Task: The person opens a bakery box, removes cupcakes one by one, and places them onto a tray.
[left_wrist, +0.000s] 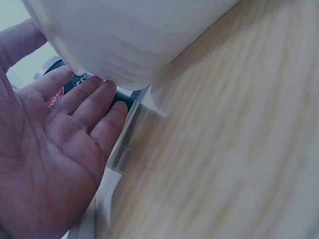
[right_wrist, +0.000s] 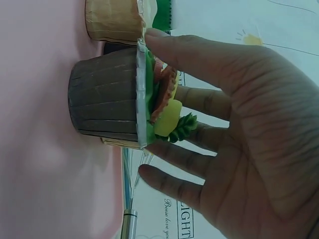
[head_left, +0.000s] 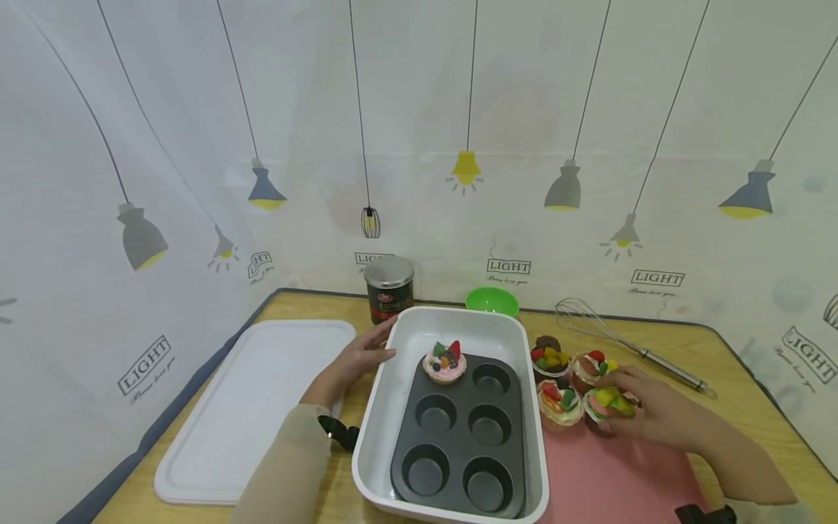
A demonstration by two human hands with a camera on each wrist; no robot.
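My right hand (head_left: pixel 655 411) straddles the top of a cupcake (head_left: pixel 610 402) with green cream and yellow fruit. In the right wrist view this cupcake (right_wrist: pixel 104 97) has a brown pleated cup and sits on the pink board (right_wrist: pixel 37 149). The thumb is at its rim; the other fingers are spread along the far side. My left hand (head_left: pixel 356 360) rests against the left side of a white deep tray (head_left: pixel 533 437), its fingers fairly straight. A dark muffin tin (head_left: pixel 458 451) lies inside, with one pink-cream cupcake (head_left: pixel 445 364) in its far left cup.
Several other cupcakes (head_left: pixel 559 405) cluster at the pink board's far end. A whisk (head_left: pixel 655 356) lies behind them. At the back stand an espresso can (head_left: pixel 390 291) and a green bowl (head_left: pixel 492 300). A white board (head_left: pixel 262 407) lies on the left.
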